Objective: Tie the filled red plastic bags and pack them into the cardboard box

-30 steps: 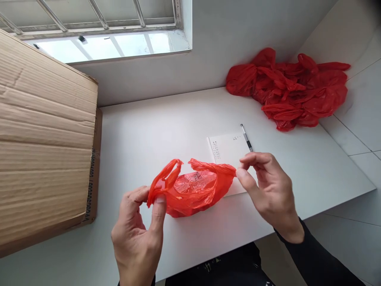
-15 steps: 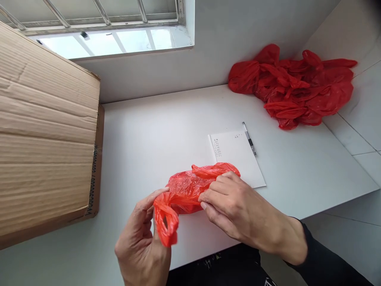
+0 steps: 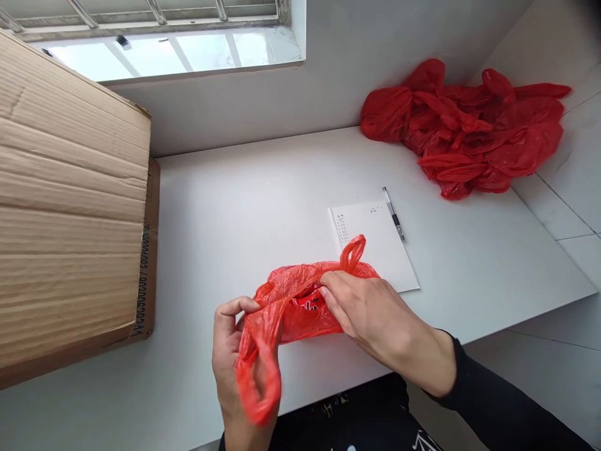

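Observation:
A thin red plastic bag (image 3: 293, 282) is stretched between my two hands above the near part of the table. My left hand (image 3: 235, 351) is closed on the bag's left end, and one loop handle hangs down in front of it. My right hand (image 3: 370, 313) pinches the bag's rim at the right, with the other loop handle (image 3: 353, 252) standing up beside the fingers. Between the hands the mouth is parted, and a red package (image 3: 307, 303) with dark and white print shows inside. Most of that package is hidden by the bag.
A notebook (image 3: 375, 232) with handwriting lies beyond my right hand, with a pen (image 3: 393, 213) along its right edge. Crumpled red plastic bags (image 3: 479, 134) are heaped in the back right corner. At the left stands a large cardboard box (image 3: 75, 213). Behind the table (image 3: 225, 207) is a barred window.
The bag's mouth has come apart, showing the red package inside. The right loop handle now stands up. My left hand has shifted slightly right, and the left handle hangs longer.

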A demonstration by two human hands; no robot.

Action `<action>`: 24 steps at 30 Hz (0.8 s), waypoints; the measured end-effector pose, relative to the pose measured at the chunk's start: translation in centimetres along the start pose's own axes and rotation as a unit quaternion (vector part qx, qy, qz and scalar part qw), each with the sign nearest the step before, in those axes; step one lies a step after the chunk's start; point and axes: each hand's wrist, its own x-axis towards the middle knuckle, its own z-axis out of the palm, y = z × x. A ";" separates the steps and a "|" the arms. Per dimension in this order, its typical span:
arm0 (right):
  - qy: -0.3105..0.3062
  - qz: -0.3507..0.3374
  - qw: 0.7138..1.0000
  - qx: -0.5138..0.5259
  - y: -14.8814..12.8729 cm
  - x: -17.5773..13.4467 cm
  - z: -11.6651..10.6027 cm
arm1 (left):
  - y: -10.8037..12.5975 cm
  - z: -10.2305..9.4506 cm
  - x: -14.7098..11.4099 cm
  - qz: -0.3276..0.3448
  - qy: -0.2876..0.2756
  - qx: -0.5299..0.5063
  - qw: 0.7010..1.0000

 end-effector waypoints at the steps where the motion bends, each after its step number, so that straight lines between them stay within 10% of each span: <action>1: -0.003 0.009 1.000 -0.016 0.1 0.1 0.1 | 0.2 -0.3 0.1 -0.023 -0.007 -0.012 1.000; 24: -0.010 -0.059 0.998 -0.032 1.1 0.6 2.8 | 1.0 -0.1 0.6 -0.126 -0.056 -0.097 0.986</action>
